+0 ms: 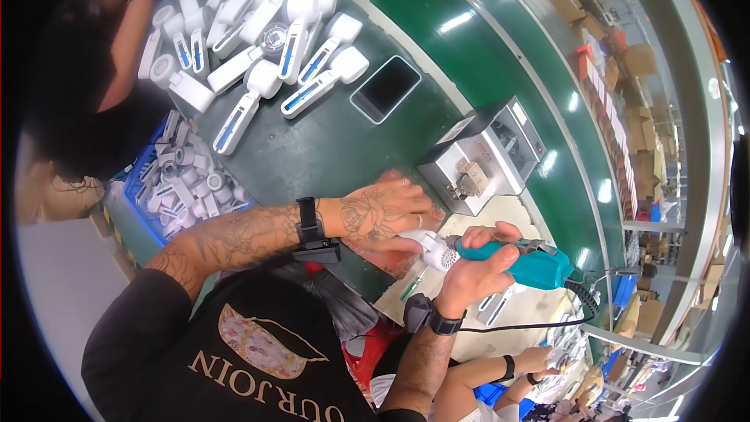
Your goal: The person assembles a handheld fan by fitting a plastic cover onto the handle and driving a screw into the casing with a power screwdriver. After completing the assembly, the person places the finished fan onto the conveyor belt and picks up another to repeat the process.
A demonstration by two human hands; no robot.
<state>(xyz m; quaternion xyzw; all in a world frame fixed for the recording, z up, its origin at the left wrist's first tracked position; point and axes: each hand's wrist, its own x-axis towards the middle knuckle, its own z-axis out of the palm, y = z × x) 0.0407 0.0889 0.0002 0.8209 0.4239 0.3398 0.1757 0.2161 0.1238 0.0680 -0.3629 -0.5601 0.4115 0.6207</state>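
My left hand (388, 212) is closed on a white handheld fan housing (437, 251), with its round vented head toward the right. Wrapped in my right hand (478, 272) is a teal electric screwdriver (537, 266), lying almost level. Its tip end meets the fan housing's head; the exact contact point is hidden. A green-handled tool (412, 287) rests on the work surface just below the fan housing. Above my right hand stands a grey metal box-like device (478, 164) with small parts in its open front.
Several white handheld fans (293, 51) are heaped at the back left, near a phone (387, 89). A blue bin (141, 199) holds many white parts. The screwdriver's black cord (539, 326) loops at right. A green conveyor (445, 23) runs behind. Other people's arms (129, 55) show left and lower right.
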